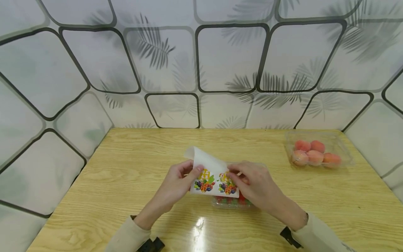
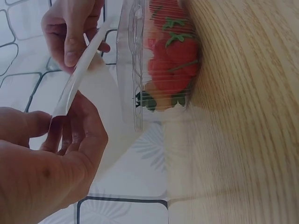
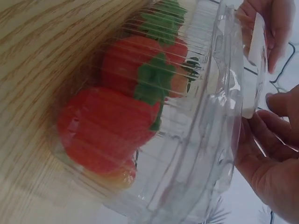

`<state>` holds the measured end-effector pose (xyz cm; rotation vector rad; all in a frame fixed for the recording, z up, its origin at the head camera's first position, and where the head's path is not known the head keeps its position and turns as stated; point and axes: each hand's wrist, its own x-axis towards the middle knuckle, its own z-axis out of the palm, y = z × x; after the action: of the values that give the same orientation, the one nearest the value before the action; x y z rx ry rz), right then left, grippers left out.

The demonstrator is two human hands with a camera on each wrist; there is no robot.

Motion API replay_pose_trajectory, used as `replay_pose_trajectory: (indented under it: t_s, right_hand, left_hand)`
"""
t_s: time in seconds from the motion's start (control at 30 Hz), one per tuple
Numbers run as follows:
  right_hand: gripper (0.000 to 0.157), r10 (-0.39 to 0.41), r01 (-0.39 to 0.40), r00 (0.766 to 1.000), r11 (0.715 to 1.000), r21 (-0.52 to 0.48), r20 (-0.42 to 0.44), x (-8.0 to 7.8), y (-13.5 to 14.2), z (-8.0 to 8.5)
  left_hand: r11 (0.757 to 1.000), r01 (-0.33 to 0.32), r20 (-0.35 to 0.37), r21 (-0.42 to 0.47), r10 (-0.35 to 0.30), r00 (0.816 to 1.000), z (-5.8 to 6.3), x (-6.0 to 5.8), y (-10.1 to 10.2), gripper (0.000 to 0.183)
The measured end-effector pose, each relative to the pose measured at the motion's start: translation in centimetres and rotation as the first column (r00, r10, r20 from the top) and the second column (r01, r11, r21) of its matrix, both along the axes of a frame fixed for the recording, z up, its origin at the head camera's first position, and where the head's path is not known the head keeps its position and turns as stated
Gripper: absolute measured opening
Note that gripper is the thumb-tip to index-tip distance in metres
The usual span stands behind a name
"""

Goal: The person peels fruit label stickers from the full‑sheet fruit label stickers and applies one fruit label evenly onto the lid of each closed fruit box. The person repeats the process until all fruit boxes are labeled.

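A white sheet of fruit-picture stickers (image 1: 216,189) is held up in front of me, its far left part curling over. My left hand (image 1: 176,182) pinches the sheet's left side between thumb and fingers. On the right side, my right hand (image 1: 258,183) pinches it near a printed label. Below the sheet stands a clear plastic box (image 1: 233,205), partly hidden by the sheet and right hand. Red fruits (image 3: 107,126) with green leafy tops, which look like tomatoes, lie inside it. The left wrist view shows the sheet (image 2: 77,84) beside the box, apart from it.
Another clear plastic box (image 1: 344,159) stands at the back right, with several peach-like fruits (image 1: 315,156) in it. The wooden table (image 1: 141,147) meets a patterned wall covering (image 1: 230,59) at the back and sides.
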<state>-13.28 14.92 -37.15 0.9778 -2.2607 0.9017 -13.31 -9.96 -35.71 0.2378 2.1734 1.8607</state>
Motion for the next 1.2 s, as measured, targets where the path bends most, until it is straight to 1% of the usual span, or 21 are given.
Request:
replay_pose_trajectory:
  t_s: [0.13, 0.27, 0.33, 0.53, 0.63, 0.73, 0.87, 0.97, 1.2]
  right_hand:
    - [0.028, -0.01, 0.011, 1.0, 1.0, -0.025, 0.022, 0.1, 0.0, 0.0]
    - [0.023, -0.024, 0.026, 0.998, 0.998, -0.05, 0.052, 0.2, -0.1, 0.1]
    - [0.023, -0.019, 0.021, 0.999, 0.998, -0.054, 0.047, 0.2, -0.1, 0.1]
    - [0.023, 0.003, -0.002, 1.0, 1.0, 0.026, -0.03, 0.1, -0.2, 0.3]
    - [0.023, 0.008, -0.006, 0.999, 0.998, 0.06, -0.037, 0.3, -0.2, 0.3]
    - [0.023, -0.006, 0.011, 0.998, 0.995, 0.104, -0.056, 0.4, -0.3, 0.2]
    - [0.022, -0.005, 0.014, 0.998, 0.991, 0.135, -0.061, 0.4, -0.3, 0.1]
    - [0.022, 0.004, 0.002, 0.999, 0.989, 0.145, -0.046, 0.3, -0.3, 0.0]
    - [0.022, -0.01, 0.019, 0.999, 0.978, 0.206, -0.043, 0.2, -0.4, -0.3]
  left_hand:
    - [1.0, -0.025, -0.001, 0.007, 0.025, 1.0, 0.1, 0.0, 0.2, 0.031]
    - [0.999, -0.038, -0.004, 0.008, 0.038, 0.999, 0.2, 0.1, 0.3, 0.029]
    - [0.999, -0.038, -0.002, 0.011, 0.039, 0.999, 0.2, 0.1, 0.3, 0.029]
    - [0.999, -0.034, 0.022, 0.031, 0.033, 0.999, 0.2, 0.2, 0.3, 0.031]
    - [0.999, -0.036, 0.033, 0.041, 0.034, 0.999, 0.2, 0.2, 0.3, 0.032]
    - [0.998, -0.045, 0.05, 0.045, 0.042, 0.998, 0.2, 0.3, 0.4, 0.032]
    - [0.996, -0.08, 0.081, 0.032, 0.077, 0.994, 0.3, 0.4, 0.7, 0.031]
    - [0.994, -0.108, 0.101, 0.022, 0.105, 0.989, 0.2, 0.4, 0.9, 0.029]
    - [0.992, -0.129, 0.144, -0.004, 0.128, 0.981, -0.8, 0.2, 1.4, 0.025]
